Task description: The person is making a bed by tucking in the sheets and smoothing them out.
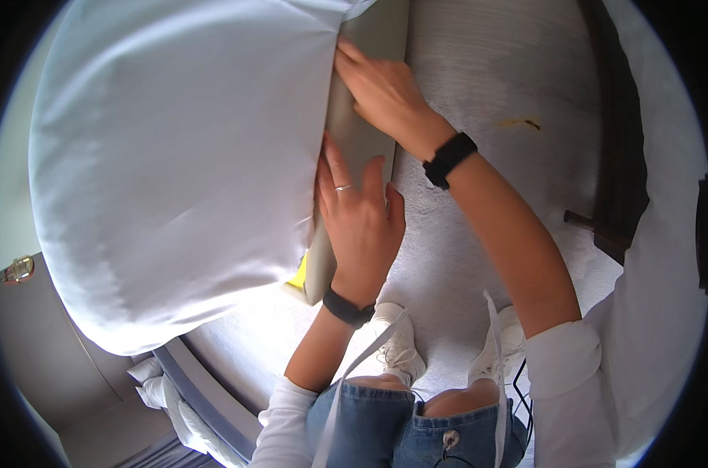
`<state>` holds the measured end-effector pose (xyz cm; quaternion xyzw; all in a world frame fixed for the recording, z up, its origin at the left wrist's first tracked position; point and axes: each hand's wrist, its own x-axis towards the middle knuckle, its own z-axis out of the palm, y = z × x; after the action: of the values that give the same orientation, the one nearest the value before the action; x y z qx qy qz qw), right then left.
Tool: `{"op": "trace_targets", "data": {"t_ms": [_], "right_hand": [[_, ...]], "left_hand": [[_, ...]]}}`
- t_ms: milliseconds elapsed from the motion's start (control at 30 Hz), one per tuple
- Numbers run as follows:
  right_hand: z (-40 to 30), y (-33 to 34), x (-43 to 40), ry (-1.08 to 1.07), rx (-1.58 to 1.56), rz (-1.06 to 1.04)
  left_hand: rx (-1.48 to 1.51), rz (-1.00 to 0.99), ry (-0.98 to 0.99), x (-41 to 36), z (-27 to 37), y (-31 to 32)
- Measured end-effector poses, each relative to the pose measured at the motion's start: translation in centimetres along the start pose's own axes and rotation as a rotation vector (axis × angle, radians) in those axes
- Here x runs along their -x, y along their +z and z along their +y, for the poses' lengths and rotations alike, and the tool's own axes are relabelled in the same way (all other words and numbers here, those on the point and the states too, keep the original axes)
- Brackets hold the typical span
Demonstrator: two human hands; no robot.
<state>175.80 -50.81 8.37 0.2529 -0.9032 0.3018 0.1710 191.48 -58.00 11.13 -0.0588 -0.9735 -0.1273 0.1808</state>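
Note:
A smooth white sheet point(184, 152) covers what looks like a mattress, and its edge meets a beige upholstered base point(362, 131). Against that edge lies my left hand point(359, 219), fingers pointing up along the seam and thumb held apart, a ring on one finger. Further up, my right hand point(383, 90) is bent over the base, its fingertips pressed in at the sheet's edge and partly hidden. I cannot tell whether it pinches the fabric. A small bright yellow patch point(298, 275) shows below the sheet near its lower corner.
Grey carpet point(476, 234) runs along the base, with a brownish mark point(519, 123) on it. Dark wooden furniture point(617, 128) stands on the right beside white fabric point(664, 234). White shoes point(397, 342) are on the floor below. Crumpled white cloth point(178, 415) lies at lower left.

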Motion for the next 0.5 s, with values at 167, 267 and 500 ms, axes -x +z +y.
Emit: {"op": "trace_targets", "data": {"t_ms": [167,267,500], "right_hand": [[-4.7,0.5,9.9,0.044,-0.27,-0.041],[-6.7,0.5,13.3,-0.19,-0.348,0.075],[-8.8,-1.1,13.8,-0.148,-0.403,-0.041]], "left_hand": [[0.047,-0.095,0.09,6.0,0.0,-3.7],[0.106,-0.047,0.184,8.0,-1.1,-6.0],[0.121,0.036,0.245,7.2,-1.9,-6.3]]}}
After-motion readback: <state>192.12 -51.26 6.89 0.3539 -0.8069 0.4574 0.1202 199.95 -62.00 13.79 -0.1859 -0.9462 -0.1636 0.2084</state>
